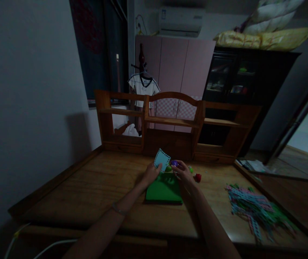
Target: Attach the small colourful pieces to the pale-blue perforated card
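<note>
My left hand (152,172) is closed on a light-blue card (161,159) with a row of dark marks along its edges, its thumb lying across the front. Close beside it, my right hand (183,171) pinches a small purple object (174,163) whose exact kind I cannot make out. Under both hands a green rectangular mat or box (164,190) lies on the wooden desk (110,187). Small green pieces with eye-like spots, one a green piece (191,169), sit just behind my hands. A small red object (198,177) rests to the right of my right hand.
A tangled heap of pink, blue and green strips (253,205) covers the desk's right side. A wooden shelf unit (172,122) runs along the back edge. Pink wardrobes (174,64) and a hanging white shirt (143,88) stand beyond it. A white cable (53,245) crosses the lower left.
</note>
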Available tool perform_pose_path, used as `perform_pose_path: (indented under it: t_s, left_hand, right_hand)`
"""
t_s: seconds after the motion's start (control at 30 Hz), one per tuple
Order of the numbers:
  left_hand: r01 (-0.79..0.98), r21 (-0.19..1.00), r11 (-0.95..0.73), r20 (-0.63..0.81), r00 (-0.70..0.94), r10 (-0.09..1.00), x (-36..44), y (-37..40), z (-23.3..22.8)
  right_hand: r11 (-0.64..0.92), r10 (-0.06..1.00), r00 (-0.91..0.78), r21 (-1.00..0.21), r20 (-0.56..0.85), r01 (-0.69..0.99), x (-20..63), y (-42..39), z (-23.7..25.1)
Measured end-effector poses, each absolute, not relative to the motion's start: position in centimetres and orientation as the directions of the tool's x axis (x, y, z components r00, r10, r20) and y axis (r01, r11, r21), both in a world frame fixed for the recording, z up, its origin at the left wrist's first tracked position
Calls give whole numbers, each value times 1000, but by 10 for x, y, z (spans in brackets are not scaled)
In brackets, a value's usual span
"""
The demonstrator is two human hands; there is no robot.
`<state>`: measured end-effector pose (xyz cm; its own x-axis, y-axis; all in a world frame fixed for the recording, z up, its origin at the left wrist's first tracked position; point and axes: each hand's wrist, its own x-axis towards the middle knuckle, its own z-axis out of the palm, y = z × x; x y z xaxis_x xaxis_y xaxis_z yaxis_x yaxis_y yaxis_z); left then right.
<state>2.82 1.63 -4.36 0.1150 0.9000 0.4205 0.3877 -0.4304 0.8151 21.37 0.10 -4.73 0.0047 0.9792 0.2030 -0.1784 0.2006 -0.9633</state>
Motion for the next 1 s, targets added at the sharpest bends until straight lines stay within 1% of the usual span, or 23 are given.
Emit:
perform_pose_path:
  t_s: [0.07, 0.17, 0.23, 0.3, 0.37, 0.43, 0.5, 0.57, 0.67, 0.8, 0.93, 1.0]
  left_hand:
    - [400, 814, -422, 416, 106, 903, 26, 19, -46]
    - [378, 832, -406, 402, 93, 911, 25, 24, -53]
    - [308, 867, -391, 381, 94, 920, 25, 28, -57]
    - [203, 919, -339, 325, 100, 940, 27, 33, -60]
    - [81, 961, -263, 253, 118, 960, 27, 36, -61]
    - [-18, 978, -207, 207, 132, 969, 28, 38, -60]
    - [-75, 980, -182, 191, 130, 973, 27, 37, -57]
    - [-95, 980, -174, 185, 122, 975, 27, 36, -55]
    - [-73, 979, -188, 195, 101, 976, 25, 35, -54]
    - [80, 967, -241, 239, 31, 970, 24, 34, -54]
    - [216, 934, -286, 288, 20, 957, 26, 29, -50]
    - [273, 901, -336, 340, 35, 940, 28, 26, -49]
  right_hand:
    - [198, 980, 27, -956, 197, -214, 216, 6, -49]
    - [121, 993, 43, -957, 114, -263, 221, 14, -50]
    - [81, 996, 42, -962, 73, -259, 223, 16, -50]
    - [71, 997, 48, -969, 62, -235, 221, 15, -48]
    - [79, 996, 46, -973, 71, -217, 216, 9, -45]
    - [96, 995, 33, -973, 91, -209, 211, 3, -42]
    - [121, 993, 28, -975, 118, -185, 207, -2, -41]
    - [155, 988, 29, -978, 153, -142, 207, -4, -40]
    - [218, 976, -1, -973, 219, -80, 211, -4, -41]
    - [278, 960, -20, -959, 279, -62, 214, -4, -39]
    - [271, 959, -54, -958, 277, -89, 210, -7, -37]
    - [254, 961, -84, -961, 263, -106, 207, -9, -36]
